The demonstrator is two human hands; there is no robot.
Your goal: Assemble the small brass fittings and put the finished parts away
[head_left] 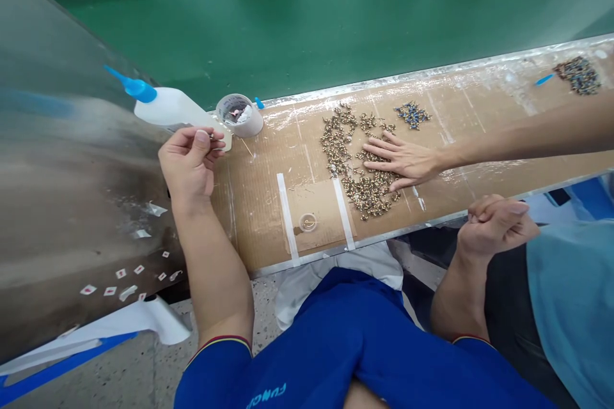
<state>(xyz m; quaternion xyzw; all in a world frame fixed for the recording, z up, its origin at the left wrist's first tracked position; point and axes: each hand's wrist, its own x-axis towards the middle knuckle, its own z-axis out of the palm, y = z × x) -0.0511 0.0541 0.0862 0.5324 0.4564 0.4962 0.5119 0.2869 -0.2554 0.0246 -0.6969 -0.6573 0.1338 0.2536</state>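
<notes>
My left hand point(189, 163) is raised over the left end of the bench, with thumb and forefinger pinched on something tiny and dark that is too small to name. It is beside a white squeeze bottle point(173, 108) with a blue nozzle, which lies tilted behind the fingers. Close to it stands a white cup point(240, 116) with scraps inside. My right hand point(499, 227) is a loose fist in front of the bench edge; whatever its fingers may hold is hidden. Between my hands lies a heap of small brass-coloured metal parts point(374, 195).
A co-worker's hand point(407, 160) rests flat on the heap. Smaller piles of bluish parts point(412, 115) lie to the right. A small round dish point(308, 222) sits on a taped cardboard piece point(321, 195). A metal panel point(71, 204) stands left; a green belt point(336, 25) runs behind.
</notes>
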